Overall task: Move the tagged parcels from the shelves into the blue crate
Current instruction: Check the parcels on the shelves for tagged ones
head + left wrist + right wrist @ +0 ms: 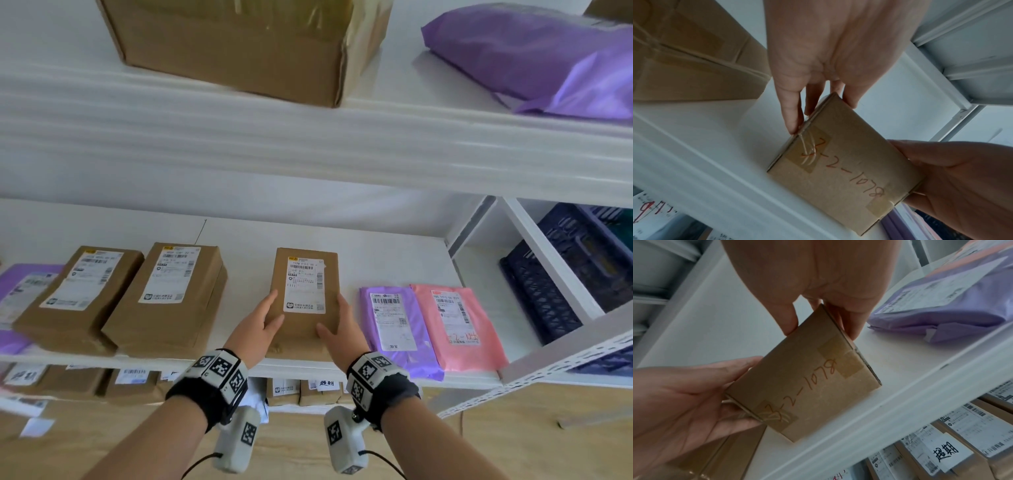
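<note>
Both hands are on one small brown box point(305, 301) lying on the middle shelf point(394, 260). The left hand point(262, 322) holds its left edge, thumb on top, and the right hand point(337, 327) holds the right edge; each grip is closed around the box. The wrist views show its near end, marked in red handwriting, close to the shelf's front lip, though whether it is lifted clear I cannot tell. The blue crate point(555, 274) sits in the next bay to the right, well apart. Two more boxes point(164, 294), a purple bag point(397, 329) and a pink bag point(455, 325) remain on this shelf, so most of the job looks undone.
</note>
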Demonstrator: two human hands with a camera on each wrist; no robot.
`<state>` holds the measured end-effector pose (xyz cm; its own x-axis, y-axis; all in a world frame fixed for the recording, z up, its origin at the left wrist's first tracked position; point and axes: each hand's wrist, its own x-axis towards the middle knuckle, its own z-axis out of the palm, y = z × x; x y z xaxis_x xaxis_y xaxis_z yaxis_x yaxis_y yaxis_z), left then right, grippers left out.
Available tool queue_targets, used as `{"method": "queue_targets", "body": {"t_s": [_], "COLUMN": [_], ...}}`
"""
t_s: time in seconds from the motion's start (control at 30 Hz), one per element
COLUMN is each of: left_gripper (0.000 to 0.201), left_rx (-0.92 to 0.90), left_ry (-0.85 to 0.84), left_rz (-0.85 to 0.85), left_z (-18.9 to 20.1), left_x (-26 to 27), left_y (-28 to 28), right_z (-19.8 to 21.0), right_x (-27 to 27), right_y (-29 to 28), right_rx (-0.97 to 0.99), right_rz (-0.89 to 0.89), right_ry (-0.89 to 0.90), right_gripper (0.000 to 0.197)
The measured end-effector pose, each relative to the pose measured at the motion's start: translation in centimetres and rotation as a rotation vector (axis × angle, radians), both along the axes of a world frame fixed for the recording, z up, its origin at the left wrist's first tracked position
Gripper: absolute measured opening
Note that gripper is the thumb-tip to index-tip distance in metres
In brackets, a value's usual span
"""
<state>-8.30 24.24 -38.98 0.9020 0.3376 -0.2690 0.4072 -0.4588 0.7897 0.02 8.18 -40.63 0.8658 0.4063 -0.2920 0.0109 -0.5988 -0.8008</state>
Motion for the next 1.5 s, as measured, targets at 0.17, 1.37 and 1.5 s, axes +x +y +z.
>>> {"method": "queue_targets", "body": {"t_s": [0.17,1.37,1.5], "left_gripper": [0.060,0.061,0.063], "left_rx": [-0.024,0.601,0.721], "left_ry": [-0.001,-0.263,-0.276], "left_rz": [0.019,-0.209,-0.232], "left_z": [-1.2,12.1,13.6], "left_x": [-0.1,1.2,1.3], "left_y": [0.1,-2.0,-2.1], "right_z": [-1.1,12.0,13.8], "right_x": [-0.2,-0.4,-0.6], "right_y": [0.1,-3.1,-3.9], "right_rx": [-0.022,-0.180,-0.209], "right_rz": [0.016,0.094,0.088], "right_ry": [-0.044,-0.524,-0.584], "right_gripper": [0.080,0.064,0.065]}}
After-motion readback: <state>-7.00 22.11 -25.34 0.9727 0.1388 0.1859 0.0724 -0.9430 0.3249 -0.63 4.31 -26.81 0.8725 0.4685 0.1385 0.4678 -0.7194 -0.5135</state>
